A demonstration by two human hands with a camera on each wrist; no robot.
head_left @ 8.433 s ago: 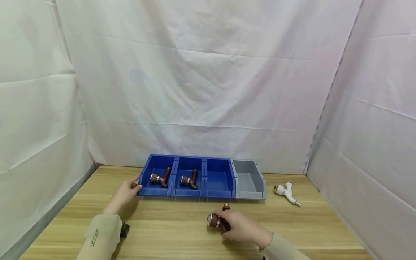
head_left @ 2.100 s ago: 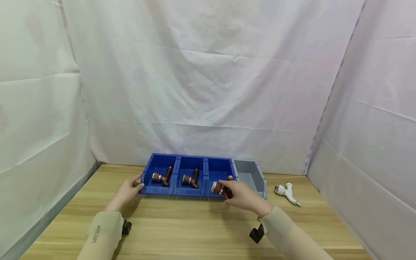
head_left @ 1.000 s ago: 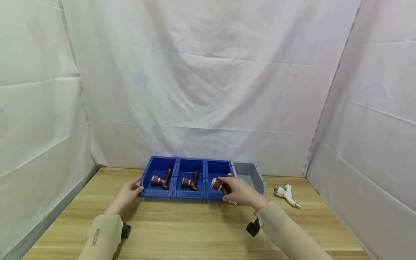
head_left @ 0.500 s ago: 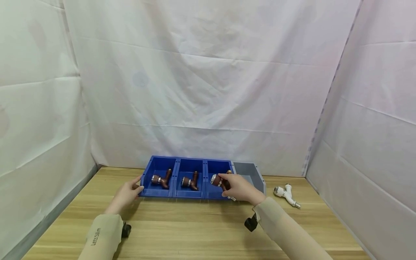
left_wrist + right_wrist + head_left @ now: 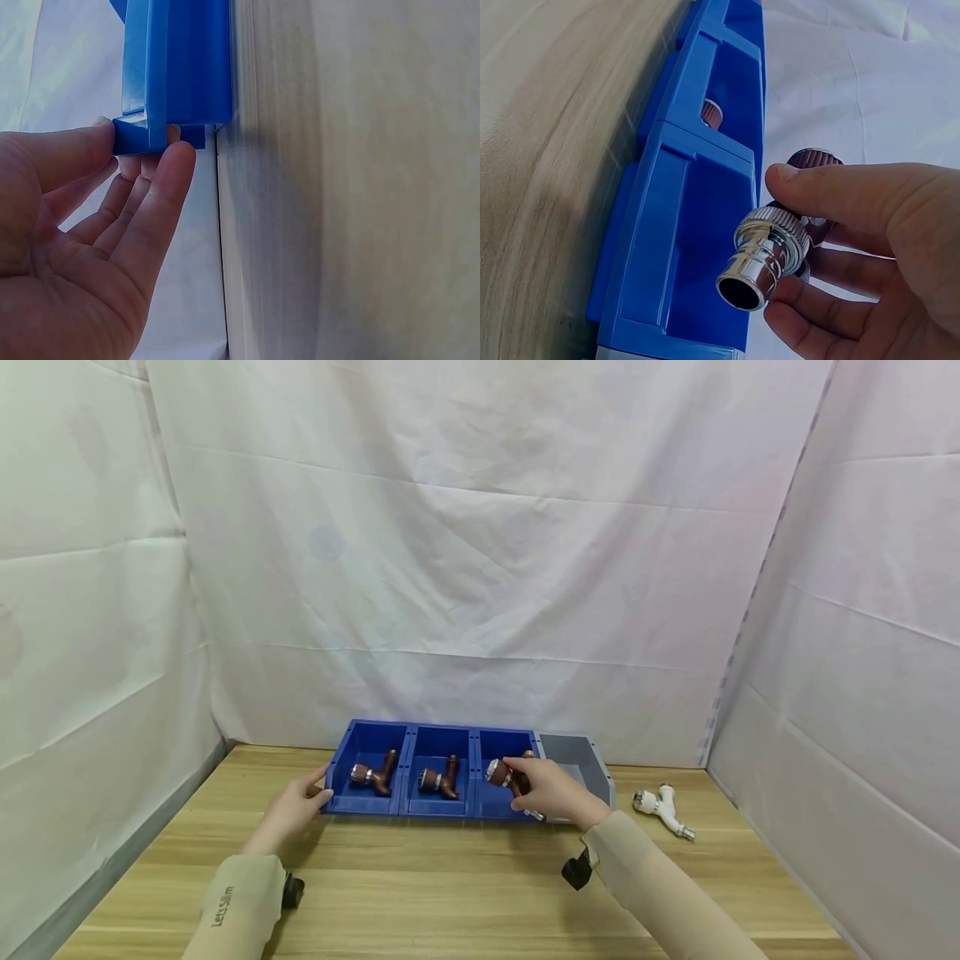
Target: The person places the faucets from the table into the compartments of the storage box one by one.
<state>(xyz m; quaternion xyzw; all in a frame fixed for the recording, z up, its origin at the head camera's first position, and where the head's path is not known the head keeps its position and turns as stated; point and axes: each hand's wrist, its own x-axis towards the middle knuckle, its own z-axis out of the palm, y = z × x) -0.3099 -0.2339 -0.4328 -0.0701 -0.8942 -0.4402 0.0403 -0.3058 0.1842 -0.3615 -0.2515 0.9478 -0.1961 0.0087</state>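
Pinching a brown faucet (image 5: 501,774) between its thumb and curled fingers (image 5: 825,309), the right hand (image 5: 557,791) holds it at the opening of the third blue bin (image 5: 497,743) from the left; whether the faucet touches the bin is hard to tell. Its ribbed knob points left, and in the right wrist view its chrome outlet, with a knurled collar, faces the camera. The left hand (image 5: 288,806) grips the front left corner of the first blue bin (image 5: 363,807), thumb on one side of the plastic and fingers on the other. A second brown faucet (image 5: 382,782) lies in that first bin, and a third brown faucet (image 5: 447,787) lies in the middle blue bin (image 5: 437,808), both with their knobs to the left. A gray bin (image 5: 566,747) adjoins the blue row at its right end. Beyond it, near the right side, a white faucet (image 5: 663,810) rests directly on the wood-grain tabletop (image 5: 420,885). White cloth (image 5: 450,568) hangs behind the row and along both sides. Both sleeves (image 5: 232,902) are beige, the left one lettered, with a black device (image 5: 577,870) by each cuff
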